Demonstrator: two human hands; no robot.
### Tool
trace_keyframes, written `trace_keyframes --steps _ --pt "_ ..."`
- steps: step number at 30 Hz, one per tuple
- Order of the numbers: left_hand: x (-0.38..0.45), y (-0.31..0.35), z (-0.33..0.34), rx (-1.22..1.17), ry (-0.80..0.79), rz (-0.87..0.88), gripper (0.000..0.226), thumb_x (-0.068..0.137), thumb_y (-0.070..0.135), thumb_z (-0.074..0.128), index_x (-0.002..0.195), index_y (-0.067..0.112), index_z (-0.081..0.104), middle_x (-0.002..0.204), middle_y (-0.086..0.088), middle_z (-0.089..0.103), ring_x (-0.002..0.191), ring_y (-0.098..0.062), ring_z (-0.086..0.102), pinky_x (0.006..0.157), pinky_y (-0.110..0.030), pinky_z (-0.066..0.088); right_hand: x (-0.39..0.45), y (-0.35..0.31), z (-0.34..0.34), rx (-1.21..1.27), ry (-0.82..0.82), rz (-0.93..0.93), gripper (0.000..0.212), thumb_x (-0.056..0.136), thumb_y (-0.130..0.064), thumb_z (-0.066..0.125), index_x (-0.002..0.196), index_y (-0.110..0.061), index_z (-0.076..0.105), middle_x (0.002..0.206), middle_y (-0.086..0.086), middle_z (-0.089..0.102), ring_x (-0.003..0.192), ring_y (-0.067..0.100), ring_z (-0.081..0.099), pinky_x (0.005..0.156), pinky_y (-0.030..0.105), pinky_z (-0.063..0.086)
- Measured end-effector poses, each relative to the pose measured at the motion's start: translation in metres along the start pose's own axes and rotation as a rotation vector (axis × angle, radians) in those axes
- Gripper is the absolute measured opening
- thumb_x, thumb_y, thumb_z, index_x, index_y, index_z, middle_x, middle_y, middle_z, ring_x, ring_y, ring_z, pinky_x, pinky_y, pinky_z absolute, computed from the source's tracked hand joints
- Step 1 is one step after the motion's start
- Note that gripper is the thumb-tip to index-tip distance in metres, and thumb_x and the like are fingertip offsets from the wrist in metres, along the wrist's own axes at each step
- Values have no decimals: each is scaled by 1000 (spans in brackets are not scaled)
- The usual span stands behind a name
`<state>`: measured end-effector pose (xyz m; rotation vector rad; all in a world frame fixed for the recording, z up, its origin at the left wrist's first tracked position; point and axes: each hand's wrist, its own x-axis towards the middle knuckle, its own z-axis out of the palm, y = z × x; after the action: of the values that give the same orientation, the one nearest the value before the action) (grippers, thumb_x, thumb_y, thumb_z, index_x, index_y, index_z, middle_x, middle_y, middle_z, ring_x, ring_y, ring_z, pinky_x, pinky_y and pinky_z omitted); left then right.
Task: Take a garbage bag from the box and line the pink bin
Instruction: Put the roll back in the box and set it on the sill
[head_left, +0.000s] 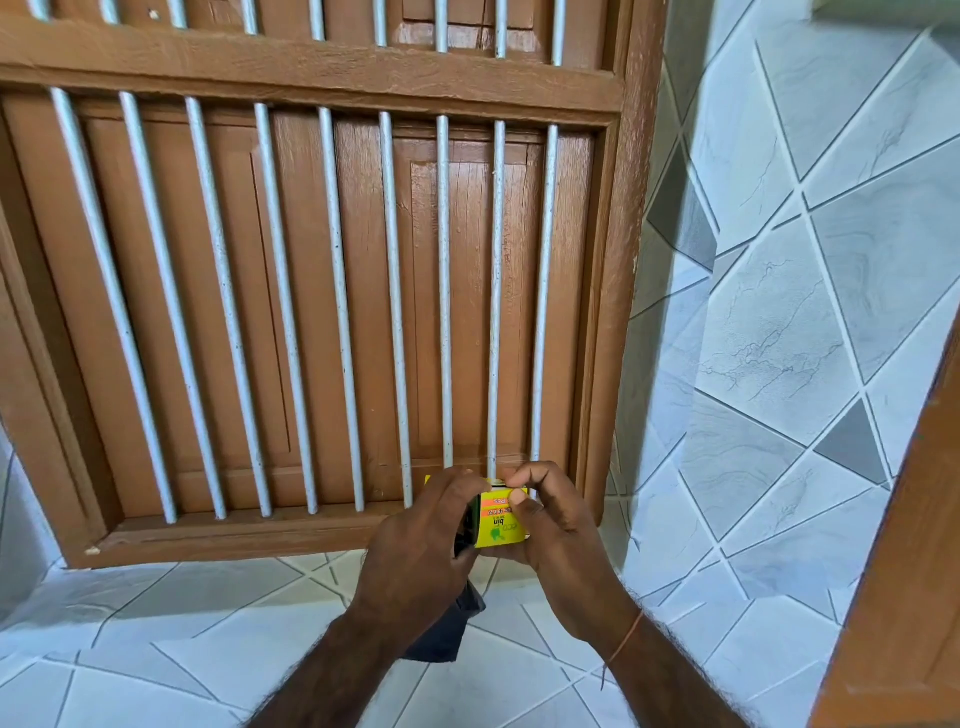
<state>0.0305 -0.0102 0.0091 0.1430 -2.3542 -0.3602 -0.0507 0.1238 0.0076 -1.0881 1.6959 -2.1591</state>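
Observation:
A small yellow garbage bag box (500, 525) with green and orange print is held between both hands, low in the view in front of the window sill. My left hand (421, 551) wraps the box's left side, and a dark folded garbage bag (449, 631) hangs below that palm. My right hand (553, 525) cups the box from the right and beneath, thumb and forefinger pinching at its top edge. The pink bin is not in view.
A brown wooden window frame (322, 67) with closed shutters and white vertical bars (337, 312) fills the wall ahead. Pale blue-grey tiles cover the sill (208, 623) and the right wall (779, 338). A brown wooden edge (909, 545) stands at far right.

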Motion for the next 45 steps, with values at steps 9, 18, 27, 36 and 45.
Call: trace_keyframes --steps 9,18,27,36,45 --pt "-1 1 -1 93 -45 68 94 53 31 92 131 33 39 119 -2 67 78 -16 71 50 -23 56 2 0 -2 -59 22 -4 9 96 -28 51 101 -23 58 108 1 62 102 28 68 73 54 61" --pt "-4 -2 2 8 -68 39 81 52 30 92 118 30 46 114 1 69 72 -15 71 56 -13 49 2 0 -2 -77 27 79 18 99 -20 50 114 -21 60 108 2 65 98 26 70 74 46 62" --pt "-5 -1 6 -2 -119 -39 74 79 42 72 141 37 31 137 10 53 102 -14 65 78 -21 51 6 1 -5 -122 40 134 12 97 -19 54 98 -16 66 94 3 68 88 27 71 70 48 62" --pt "2 -15 9 82 -166 -16 74 83 48 65 145 38 24 145 13 43 115 -13 57 89 -24 49 7 11 -25 -874 -208 -153 58 83 -29 72 136 -30 50 124 -16 54 107 0 50 89 16 50" --pt "9 -41 -16 54 -54 -172 76 80 50 67 144 40 27 140 9 50 107 -14 59 83 -30 49 33 68 -52 -355 153 137 30 89 -39 63 94 -10 70 93 19 67 77 23 65 83 50 58"
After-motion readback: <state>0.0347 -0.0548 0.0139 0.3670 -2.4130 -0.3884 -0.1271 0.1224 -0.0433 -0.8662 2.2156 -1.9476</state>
